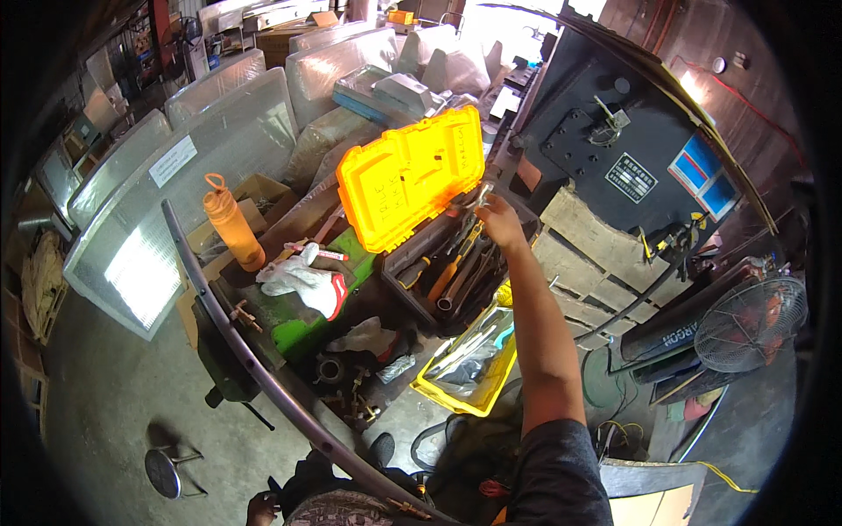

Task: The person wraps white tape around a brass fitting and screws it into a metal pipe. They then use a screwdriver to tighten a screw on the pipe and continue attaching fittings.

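My right hand [502, 222] reaches over the far right side of an open dark toolbox [399, 294]. Its fingers are closed round a silver metal tool [481, 195] whose exact kind I cannot make out. Several hand tools lie in the box, among them an orange-handled tool [447, 279] and a wrench with a ring end [445, 303]. The yellow lid [412, 175] stands raised at the back, with handwriting on it. Low at the left, beside my body, my left hand [261, 509] shows only in part, and its fingers are too dark to read.
A yellow crate [482, 408] with rods and bags stands nearer me. White work gloves [303, 285] and an orange bottle [232, 223] rest left of the toolbox. A curved metal tube [263, 377] crosses in front. At right are a fan [750, 324] and gas cylinders [658, 339].
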The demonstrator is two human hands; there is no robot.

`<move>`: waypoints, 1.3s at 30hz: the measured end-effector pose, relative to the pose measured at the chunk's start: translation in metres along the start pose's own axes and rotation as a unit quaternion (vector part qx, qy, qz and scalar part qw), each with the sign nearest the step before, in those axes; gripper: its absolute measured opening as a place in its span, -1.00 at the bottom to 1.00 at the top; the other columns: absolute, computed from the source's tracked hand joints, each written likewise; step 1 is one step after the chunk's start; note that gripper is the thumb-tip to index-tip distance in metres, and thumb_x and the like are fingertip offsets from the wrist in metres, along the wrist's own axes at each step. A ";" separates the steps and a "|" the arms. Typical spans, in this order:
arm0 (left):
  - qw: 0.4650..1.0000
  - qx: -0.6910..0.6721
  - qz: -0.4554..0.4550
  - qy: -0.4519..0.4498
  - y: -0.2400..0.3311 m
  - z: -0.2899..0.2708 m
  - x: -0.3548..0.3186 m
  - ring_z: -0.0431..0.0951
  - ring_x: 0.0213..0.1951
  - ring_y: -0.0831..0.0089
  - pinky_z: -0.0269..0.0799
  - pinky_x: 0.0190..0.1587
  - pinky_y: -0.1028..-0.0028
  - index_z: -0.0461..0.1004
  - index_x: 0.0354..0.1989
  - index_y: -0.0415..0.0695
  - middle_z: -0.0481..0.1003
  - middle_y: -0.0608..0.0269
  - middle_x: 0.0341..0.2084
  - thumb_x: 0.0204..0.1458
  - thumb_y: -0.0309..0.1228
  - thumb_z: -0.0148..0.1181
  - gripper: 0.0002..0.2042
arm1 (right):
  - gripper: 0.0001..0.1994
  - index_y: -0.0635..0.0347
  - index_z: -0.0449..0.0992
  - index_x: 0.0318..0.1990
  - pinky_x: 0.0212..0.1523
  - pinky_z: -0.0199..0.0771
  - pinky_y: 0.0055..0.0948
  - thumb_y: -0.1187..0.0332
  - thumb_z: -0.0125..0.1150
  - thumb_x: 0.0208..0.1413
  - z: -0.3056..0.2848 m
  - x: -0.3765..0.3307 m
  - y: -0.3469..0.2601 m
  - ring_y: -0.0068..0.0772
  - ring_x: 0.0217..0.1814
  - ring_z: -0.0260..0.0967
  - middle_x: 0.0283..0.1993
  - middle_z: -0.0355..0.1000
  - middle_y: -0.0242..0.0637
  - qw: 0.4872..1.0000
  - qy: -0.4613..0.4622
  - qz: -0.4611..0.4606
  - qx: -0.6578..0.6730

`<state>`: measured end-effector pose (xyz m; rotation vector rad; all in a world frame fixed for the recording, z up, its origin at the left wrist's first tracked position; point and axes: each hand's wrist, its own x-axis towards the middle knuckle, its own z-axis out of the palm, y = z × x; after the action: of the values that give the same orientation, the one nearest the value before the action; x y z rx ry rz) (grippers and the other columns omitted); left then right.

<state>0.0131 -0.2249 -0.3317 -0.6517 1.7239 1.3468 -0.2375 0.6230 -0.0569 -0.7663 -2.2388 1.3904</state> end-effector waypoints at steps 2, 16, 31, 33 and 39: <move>0.995 -0.093 0.012 -0.045 -0.030 -0.010 0.000 0.56 -0.16 0.32 0.52 -0.12 0.33 0.42 0.17 -0.28 0.55 0.09 -0.12 0.13 -0.46 0.26 -0.58 | -0.44 0.31 0.43 0.22 0.00 0.56 -0.19 0.17 0.27 0.12 -0.009 0.001 0.024 -0.06 0.02 0.59 0.05 0.57 0.04 0.997 0.003 0.057 0.050; 0.989 -0.063 -0.125 0.050 -0.025 0.032 -0.049 0.53 -0.26 0.31 0.46 -0.26 0.27 0.39 0.23 -0.08 0.55 0.09 -0.17 0.17 -0.30 0.17 -0.56 | -0.53 0.26 0.60 0.05 0.05 0.54 -0.15 0.09 0.13 0.14 0.097 -0.014 0.198 -0.03 0.05 0.58 -0.01 0.59 -0.03 0.882 0.141 0.393 0.221; 0.988 0.053 -0.146 -0.020 -0.039 0.054 -0.066 0.53 -0.35 0.18 0.41 -0.41 0.14 0.29 0.37 0.27 0.58 0.04 -0.16 0.23 -0.05 0.01 -0.49 | -0.54 0.27 0.50 0.14 0.17 0.42 0.02 0.15 0.06 0.21 0.044 0.013 0.196 0.00 0.14 0.47 0.14 0.49 -0.05 0.750 0.077 0.425 0.501; 0.982 0.099 -0.155 -0.040 -0.053 0.045 -0.063 0.56 -0.33 0.10 0.44 -0.41 0.13 0.24 0.41 0.30 0.58 0.03 -0.12 0.21 -0.05 0.03 -0.45 | -0.54 0.25 0.49 0.16 0.19 0.40 0.04 0.16 0.05 0.22 0.040 0.009 0.200 0.01 0.17 0.46 0.16 0.47 -0.05 0.722 0.074 0.447 0.523; 0.992 0.058 -0.107 0.017 -0.061 0.041 -0.053 0.36 -0.50 0.39 0.30 -0.47 0.32 0.42 0.29 0.19 0.49 0.26 -0.38 0.22 -0.28 0.08 -0.57 | -0.55 0.19 0.45 0.21 0.27 0.33 0.16 0.18 0.02 0.25 0.036 0.006 0.201 0.05 0.25 0.40 0.25 0.42 -0.03 0.668 0.070 0.472 0.571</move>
<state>0.1015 -0.2082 -0.3217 -0.7736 1.6931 1.0862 -0.2140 0.6740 -0.2535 -1.4195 -0.3172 2.5345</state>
